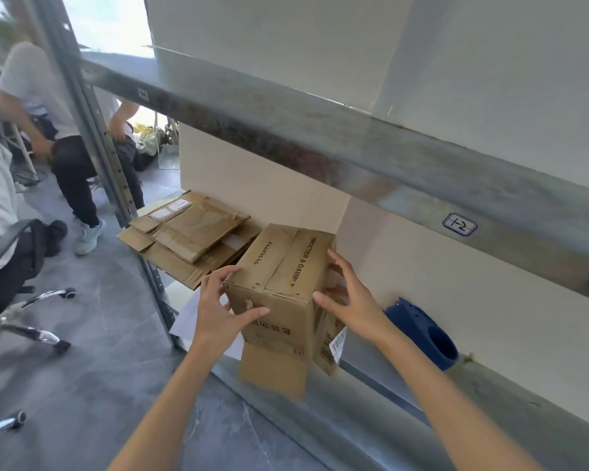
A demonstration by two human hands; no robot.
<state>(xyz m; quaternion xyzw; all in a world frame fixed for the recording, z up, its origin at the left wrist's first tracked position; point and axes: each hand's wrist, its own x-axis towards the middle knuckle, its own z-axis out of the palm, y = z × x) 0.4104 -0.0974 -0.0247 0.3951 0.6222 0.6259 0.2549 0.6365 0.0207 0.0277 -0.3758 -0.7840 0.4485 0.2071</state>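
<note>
A brown cardboard box (279,287) with black print sits at the front edge of a metal shelf (371,396), its lower flaps hanging open over the edge. My left hand (218,307) holds its left front corner, thumb across the front face and fingers on the left side. My right hand (347,294) holds the right side, thumb at the top edge and fingers spread along the side wall. A barcode label (337,345) is stuck low on the box's right side.
Flattened cardboard boxes (191,232) lie stacked on the shelf to the left. A dark blue plastic part (425,334) lies on the shelf to the right. A steel shelf beam (354,151) crosses overhead. People sit on office chairs (17,300) at left.
</note>
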